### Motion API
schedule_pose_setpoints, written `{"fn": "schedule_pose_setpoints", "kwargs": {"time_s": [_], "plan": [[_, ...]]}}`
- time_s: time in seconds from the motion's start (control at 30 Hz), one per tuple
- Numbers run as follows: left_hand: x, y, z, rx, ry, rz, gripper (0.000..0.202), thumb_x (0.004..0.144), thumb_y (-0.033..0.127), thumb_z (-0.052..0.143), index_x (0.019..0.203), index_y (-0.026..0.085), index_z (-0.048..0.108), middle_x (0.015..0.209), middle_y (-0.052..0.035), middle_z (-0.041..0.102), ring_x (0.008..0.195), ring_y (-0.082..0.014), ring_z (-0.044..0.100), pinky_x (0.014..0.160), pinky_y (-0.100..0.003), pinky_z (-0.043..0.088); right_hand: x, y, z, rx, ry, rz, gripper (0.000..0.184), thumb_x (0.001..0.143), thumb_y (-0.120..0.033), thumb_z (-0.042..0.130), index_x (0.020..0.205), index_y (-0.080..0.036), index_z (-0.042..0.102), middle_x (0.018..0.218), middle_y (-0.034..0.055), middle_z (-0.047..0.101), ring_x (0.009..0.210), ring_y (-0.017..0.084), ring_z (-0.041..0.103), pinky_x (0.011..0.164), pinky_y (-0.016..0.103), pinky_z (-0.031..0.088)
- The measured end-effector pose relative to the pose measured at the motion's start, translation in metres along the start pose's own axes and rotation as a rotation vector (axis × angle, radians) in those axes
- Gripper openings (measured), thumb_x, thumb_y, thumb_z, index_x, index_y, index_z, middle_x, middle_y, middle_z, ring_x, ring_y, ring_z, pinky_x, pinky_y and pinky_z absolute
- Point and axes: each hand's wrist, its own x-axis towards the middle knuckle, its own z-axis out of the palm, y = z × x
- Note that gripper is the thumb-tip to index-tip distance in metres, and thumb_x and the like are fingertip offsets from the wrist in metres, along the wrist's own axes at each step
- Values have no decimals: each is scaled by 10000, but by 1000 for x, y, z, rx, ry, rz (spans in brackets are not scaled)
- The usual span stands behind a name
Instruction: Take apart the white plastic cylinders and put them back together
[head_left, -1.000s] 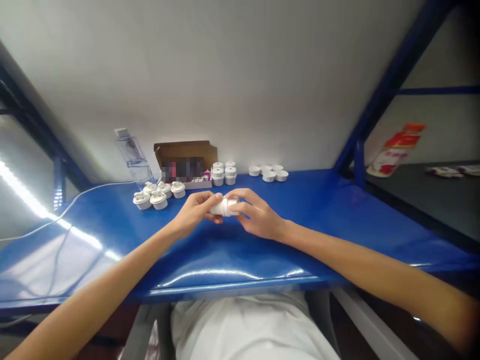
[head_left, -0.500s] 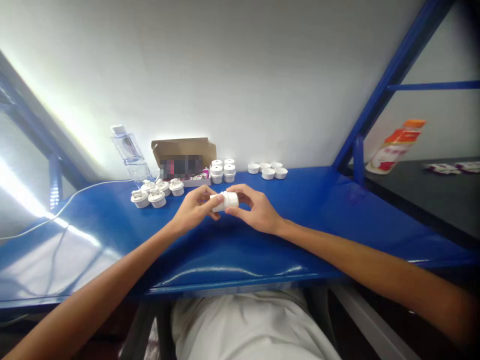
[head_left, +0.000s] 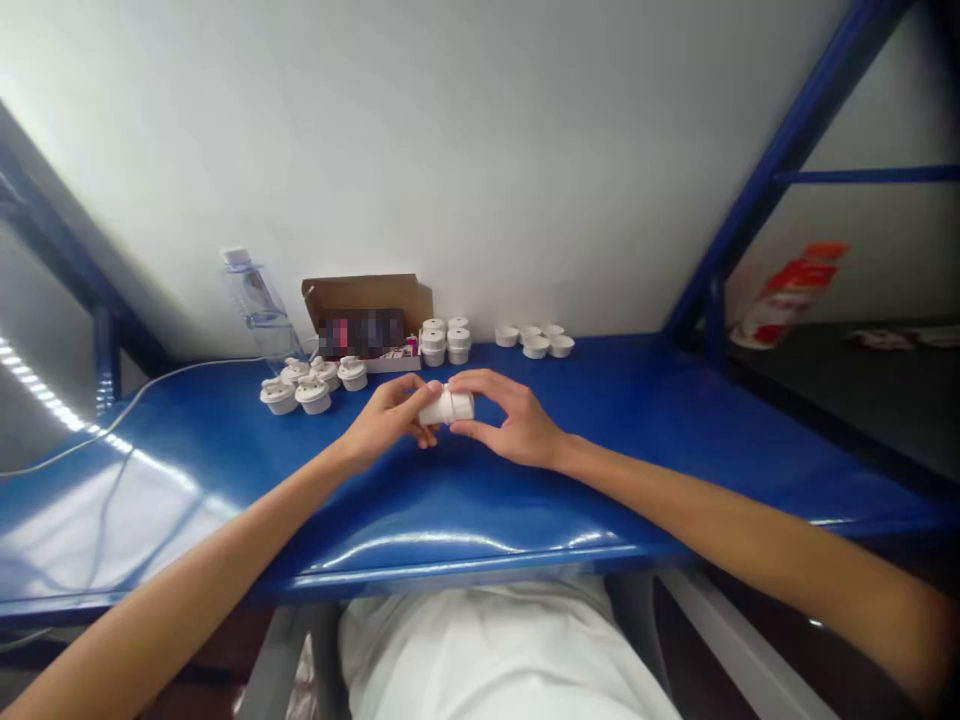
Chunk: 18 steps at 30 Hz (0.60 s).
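A small white two-part plastic piece (head_left: 448, 406) is held just above the blue table (head_left: 675, 430) at its middle. My left hand (head_left: 386, 424) pinches its left end with thumb and fingers. My right hand (head_left: 510, 420) grips its right end, fingers curled over the top. Both hands hold the piece together. Behind and to the left lies a cluster of white socket parts (head_left: 307, 385). Stacked white caps (head_left: 446, 341) stand at the back, and shallow white cups (head_left: 536, 340) sit to their right.
An open cardboard box (head_left: 367, 315) stands against the wall, with a clear water bottle (head_left: 255, 305) to its left. A white cable (head_left: 135, 410) runs over the table's left part. A blue frame post (head_left: 757, 180) rises at right; a red-and-white bag (head_left: 787, 295) lies on the dark shelf beyond.
The white piece has turned a little between my fingers and both hands have shifted slightly. The camera view has also moved a bit.
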Motion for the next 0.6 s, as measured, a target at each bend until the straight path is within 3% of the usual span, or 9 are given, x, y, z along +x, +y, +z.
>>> {"fn": "schedule_pose_setpoints", "kwargs": {"time_s": [0.07,0.17,0.23,0.27,0.33,0.43,0.5,0.6], "plan": [[1,-1,-1,-16,-2,24,387,875,515,678,969,157,566,782,-37,679,660,-165,664,648,-297,535,1,-2,-2,-44,22,-55,410,763,-386,839,1114,-231,694,1207,75,715,1183,265,648,1091,446,489],[3,-6,-1,5,44,186,420,729,341,840,992,167,563,913,-28,675,804,-159,661,758,-286,530,3,-2,-2,114,35,199,462,751,-482,830,1084,-197,683,997,67,750,863,230,734,837,405,613],[3,-9,-1,62,75,265,372,707,277,838,920,164,555,877,-12,652,811,-149,635,766,-272,513,4,-4,1,272,-43,371,482,792,-561,767,1056,-166,689,836,53,741,671,197,713,655,352,612],[2,-10,-1,106,81,293,334,716,257,819,889,163,549,859,-9,642,797,-142,619,754,-264,503,4,-5,2,329,-79,402,481,798,-565,760,1046,-158,694,808,49,737,655,190,706,634,336,602],[1,-9,-1,206,64,319,300,727,222,785,914,164,557,876,-11,635,770,-131,594,718,-249,488,5,-7,5,384,-78,374,475,746,-511,825,1043,-164,694,847,44,743,725,191,714,691,324,600],[-1,-3,-1,290,35,312,425,736,225,766,1102,182,555,954,-20,639,795,-144,609,736,-262,510,6,-6,6,388,29,342,464,710,-447,866,1041,-186,673,924,33,741,795,192,717,765,325,595],[-2,-1,0,288,40,310,494,780,281,754,1209,197,523,1004,-35,650,848,-167,638,797,-293,533,7,-2,6,363,76,350,459,718,-454,856,1043,-192,664,930,33,740,800,198,718,777,334,595],[-2,-1,0,272,44,287,489,835,383,738,1226,199,510,1020,-51,664,875,-184,666,810,-310,543,6,6,5,326,65,349,449,755,-455,826,1079,-189,665,945,48,746,809,213,722,787,358,600]]}}
